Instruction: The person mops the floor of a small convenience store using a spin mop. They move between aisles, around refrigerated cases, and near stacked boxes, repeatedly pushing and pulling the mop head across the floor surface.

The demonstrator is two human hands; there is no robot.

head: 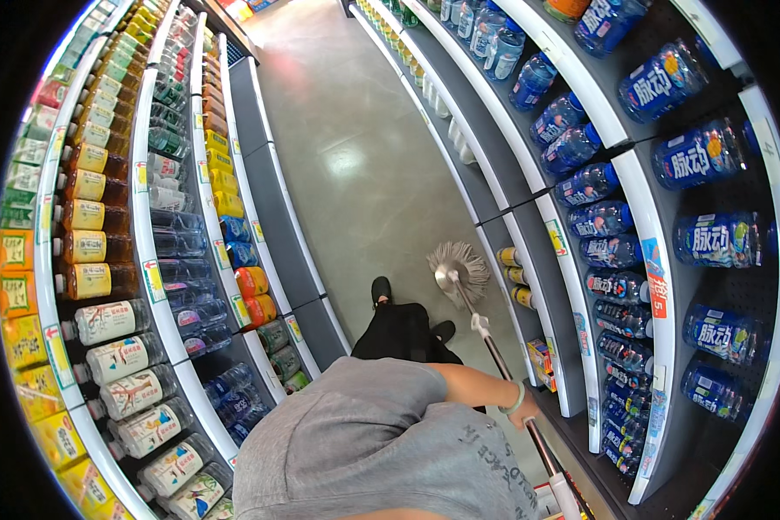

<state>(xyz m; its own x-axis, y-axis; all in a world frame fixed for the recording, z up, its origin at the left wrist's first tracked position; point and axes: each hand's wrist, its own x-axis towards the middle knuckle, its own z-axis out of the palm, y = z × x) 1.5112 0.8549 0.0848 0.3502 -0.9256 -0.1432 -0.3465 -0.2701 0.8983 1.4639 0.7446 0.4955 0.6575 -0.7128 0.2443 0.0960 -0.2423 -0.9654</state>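
Observation:
My left hand point(525, 411), with a pale bangle at its wrist, is closed around the metal pole of a mop point(492, 351). The pole slants from the lower right up to a round metal disc with grey-white strings. This mop head point(474, 263) lies on the grey floor point(344, 195), just ahead of my feet and beside the foot of the right-hand shelves. A white sleeve point(562, 495) covers the pole below my hand in the picture. My right hand is out of view; only a strip of bare skin shows at the bottom edge.
Drink shelves point(188, 325) line the left side, stacked with bottles of tea, water and juice. The right-hand shelves point(546, 214) carry many blue drink bottles point(715, 240), plus yellow cans point(515, 276) low down. My black shoes point(381, 289) stand in the aisle between.

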